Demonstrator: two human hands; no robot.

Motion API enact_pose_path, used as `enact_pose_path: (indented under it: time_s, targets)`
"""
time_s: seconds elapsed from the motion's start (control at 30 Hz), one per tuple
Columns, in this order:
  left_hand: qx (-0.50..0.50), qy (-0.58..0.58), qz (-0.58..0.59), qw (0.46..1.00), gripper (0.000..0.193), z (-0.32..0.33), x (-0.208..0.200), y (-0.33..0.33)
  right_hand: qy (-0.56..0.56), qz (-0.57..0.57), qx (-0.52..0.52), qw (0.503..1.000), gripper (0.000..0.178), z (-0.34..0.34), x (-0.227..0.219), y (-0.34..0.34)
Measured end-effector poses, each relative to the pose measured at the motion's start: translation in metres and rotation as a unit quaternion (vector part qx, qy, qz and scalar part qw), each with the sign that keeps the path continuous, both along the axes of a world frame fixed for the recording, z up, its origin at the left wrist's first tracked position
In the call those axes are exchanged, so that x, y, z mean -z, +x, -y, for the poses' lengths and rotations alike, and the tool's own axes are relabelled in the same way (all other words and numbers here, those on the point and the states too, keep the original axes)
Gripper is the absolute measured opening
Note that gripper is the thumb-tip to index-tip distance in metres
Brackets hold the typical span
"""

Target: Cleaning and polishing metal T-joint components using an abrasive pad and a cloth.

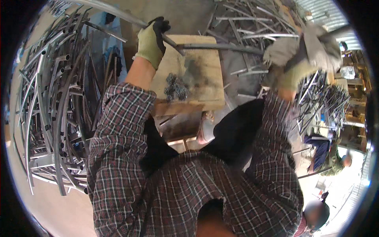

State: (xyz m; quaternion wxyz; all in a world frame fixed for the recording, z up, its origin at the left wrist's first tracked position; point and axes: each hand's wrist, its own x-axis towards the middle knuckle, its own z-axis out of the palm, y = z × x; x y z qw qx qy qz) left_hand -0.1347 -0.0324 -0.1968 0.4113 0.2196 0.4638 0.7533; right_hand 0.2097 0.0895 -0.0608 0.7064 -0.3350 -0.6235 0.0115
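My left hand (151, 43), in a pale green glove with a black palm, is closed round a long grey metal tube (118, 13). That tube slants from the far left edge down to the wooden block (213, 81). On the right, my gloved right hand (297, 76) is blurred by motion and closed at a grey rag (321, 49). The rag lies about a second, darker metal bar (229, 46), whose near end meets the first tube's end over the block. My right fingers are mostly hidden by the rag. Dark small metal bits (175, 87) lie heaped on the block.
Long bent metal tubes (59, 118) are piled at my left. More loose metal strips (252, 25) lie beyond the block, with a stack of thin rods (329, 100) on the right. Two other people (333, 158) are at the lower right. My shoe (205, 130) shows below the block.
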Motion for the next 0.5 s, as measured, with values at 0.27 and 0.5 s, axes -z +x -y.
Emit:
enact_pose_path:
  time_s: [0.27,0.5]
  targets:
    - [0.010,0.039,-0.050,0.998,0.032,-0.003,0.008,-0.002,0.004,-0.106,-0.073,0.992,0.020,0.002,0.014,0.006]
    - [0.104,0.023,0.090,0.990,0.029,-0.027,0.026,-0.019,-0.063,-0.156,-0.062,0.984,0.020,0.034,0.025,0.034]
